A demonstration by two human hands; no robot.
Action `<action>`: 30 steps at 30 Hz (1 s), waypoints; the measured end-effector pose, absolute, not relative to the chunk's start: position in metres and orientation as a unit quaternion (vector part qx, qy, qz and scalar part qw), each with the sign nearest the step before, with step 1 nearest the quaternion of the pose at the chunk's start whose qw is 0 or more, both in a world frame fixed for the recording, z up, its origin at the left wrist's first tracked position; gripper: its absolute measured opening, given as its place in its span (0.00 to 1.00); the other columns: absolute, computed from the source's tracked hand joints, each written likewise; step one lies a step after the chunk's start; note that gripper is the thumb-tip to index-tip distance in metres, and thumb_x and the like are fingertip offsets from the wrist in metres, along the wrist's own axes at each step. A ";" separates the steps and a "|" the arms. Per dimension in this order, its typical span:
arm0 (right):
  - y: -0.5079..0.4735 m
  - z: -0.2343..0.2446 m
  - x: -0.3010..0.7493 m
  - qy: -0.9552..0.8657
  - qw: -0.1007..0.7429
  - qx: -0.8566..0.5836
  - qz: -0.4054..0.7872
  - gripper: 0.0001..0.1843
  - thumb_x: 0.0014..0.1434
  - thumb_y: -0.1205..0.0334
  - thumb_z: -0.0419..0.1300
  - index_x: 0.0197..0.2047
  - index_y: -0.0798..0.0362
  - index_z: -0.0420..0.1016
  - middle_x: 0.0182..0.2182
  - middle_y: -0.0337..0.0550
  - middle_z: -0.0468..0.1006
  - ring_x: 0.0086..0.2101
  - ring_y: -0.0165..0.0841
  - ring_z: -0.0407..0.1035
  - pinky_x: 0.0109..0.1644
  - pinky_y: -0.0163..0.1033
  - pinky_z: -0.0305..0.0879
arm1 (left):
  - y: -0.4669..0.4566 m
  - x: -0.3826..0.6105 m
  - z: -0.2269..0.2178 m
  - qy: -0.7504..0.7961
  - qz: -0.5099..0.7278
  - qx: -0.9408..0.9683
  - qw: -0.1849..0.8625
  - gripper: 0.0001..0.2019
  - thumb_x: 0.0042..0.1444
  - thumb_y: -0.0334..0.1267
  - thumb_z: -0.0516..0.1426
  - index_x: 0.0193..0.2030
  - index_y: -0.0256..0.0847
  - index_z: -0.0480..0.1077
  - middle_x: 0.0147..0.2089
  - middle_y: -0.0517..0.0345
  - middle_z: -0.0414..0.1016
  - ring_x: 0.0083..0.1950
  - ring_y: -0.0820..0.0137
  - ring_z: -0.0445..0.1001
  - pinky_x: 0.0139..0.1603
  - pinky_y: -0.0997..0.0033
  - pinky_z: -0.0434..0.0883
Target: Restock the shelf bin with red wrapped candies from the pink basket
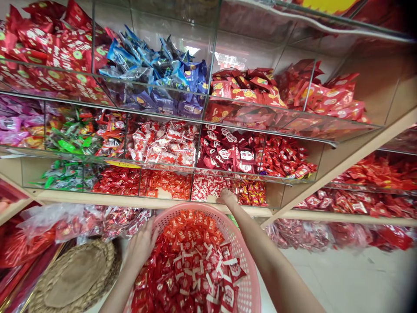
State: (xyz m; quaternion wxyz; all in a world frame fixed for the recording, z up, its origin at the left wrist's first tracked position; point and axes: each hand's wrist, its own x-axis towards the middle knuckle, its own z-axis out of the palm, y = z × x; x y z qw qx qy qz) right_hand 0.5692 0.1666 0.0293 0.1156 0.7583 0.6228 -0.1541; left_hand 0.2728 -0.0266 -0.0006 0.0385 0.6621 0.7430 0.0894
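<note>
A pink plastic basket (243, 256) full of red-and-white wrapped candies (192, 265) sits low in the middle of the view. My left hand (141, 245) grips the basket's left rim, fingers curled over the edge. My right hand (226, 196) reaches past the basket's far rim into the bottom glass bin of red-and-white candies (208, 186); its fingers are buried among the wrappers and mostly hidden.
Glass-fronted bins (163, 143) in three tiers hold red, blue, green and purple wrapped sweets. A wooden shelf edge (156, 201) runs below them. Bagged candies (81, 224) lie at the left, a woven straw item (76, 278) at lower left, pale floor (352, 278) at right.
</note>
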 end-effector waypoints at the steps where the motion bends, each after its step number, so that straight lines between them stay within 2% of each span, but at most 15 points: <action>1: 0.167 0.029 0.569 0.622 0.114 0.759 -0.154 0.34 0.49 0.60 0.62 0.59 0.60 0.60 0.50 0.62 0.70 0.51 0.42 0.67 0.48 0.41 0.66 | -0.027 0.273 0.000 0.743 0.089 0.662 0.039 0.25 0.62 0.44 0.39 0.62 0.36 0.56 0.56 0.43 0.69 0.49 0.62 0.75 0.46 0.64 0.71; 4: 0.169 0.025 0.568 0.622 0.111 0.759 -0.156 0.33 0.50 0.61 0.61 0.58 0.60 0.61 0.50 0.62 0.70 0.51 0.42 0.67 0.48 0.41 0.66 | -0.027 0.273 0.000 0.742 0.093 0.662 0.038 0.25 0.62 0.44 0.39 0.63 0.37 0.56 0.57 0.44 0.69 0.49 0.63 0.75 0.46 0.65 0.71; 10: 0.174 0.019 0.570 0.608 0.104 0.769 -0.164 0.37 0.48 0.64 0.63 0.60 0.63 0.58 0.49 0.63 0.71 0.50 0.43 0.68 0.49 0.42 0.66 | -0.026 0.273 -0.001 0.744 0.095 0.661 0.040 0.24 0.62 0.43 0.40 0.63 0.37 0.56 0.55 0.43 0.70 0.47 0.63 0.75 0.45 0.63 0.71; 19: 0.175 0.019 0.567 0.600 0.075 0.777 -0.173 0.29 0.50 0.68 0.61 0.56 0.63 0.64 0.49 0.64 0.71 0.51 0.44 0.68 0.50 0.43 0.66 | -0.026 0.272 -0.005 0.739 0.096 0.666 0.028 0.24 0.62 0.43 0.40 0.62 0.35 0.56 0.56 0.41 0.69 0.50 0.61 0.74 0.47 0.61 0.71; 24: 0.169 0.030 0.566 0.612 0.054 0.770 -0.174 0.30 0.47 0.69 0.63 0.55 0.63 0.65 0.48 0.63 0.72 0.50 0.44 0.68 0.49 0.43 0.65 | -0.025 0.269 -0.007 0.733 0.091 0.673 0.029 0.25 0.63 0.44 0.39 0.62 0.34 0.55 0.57 0.41 0.69 0.49 0.61 0.75 0.45 0.62 0.72; 27: 0.166 0.040 0.570 0.623 0.034 0.759 -0.184 0.27 0.45 0.70 0.64 0.50 0.61 0.69 0.46 0.61 0.74 0.48 0.44 0.69 0.48 0.42 0.64 | -0.025 0.268 -0.009 0.730 0.103 0.675 0.027 0.25 0.63 0.45 0.38 0.62 0.35 0.55 0.56 0.42 0.69 0.48 0.61 0.75 0.44 0.61 0.72; 30: 0.161 0.055 0.578 0.627 0.007 0.753 -0.201 0.20 0.43 0.69 0.65 0.43 0.61 0.72 0.40 0.59 0.76 0.44 0.45 0.71 0.43 0.42 0.65 | -0.025 0.269 -0.009 0.728 0.115 0.675 0.027 0.25 0.63 0.44 0.39 0.62 0.36 0.56 0.56 0.43 0.70 0.48 0.62 0.75 0.45 0.62 0.72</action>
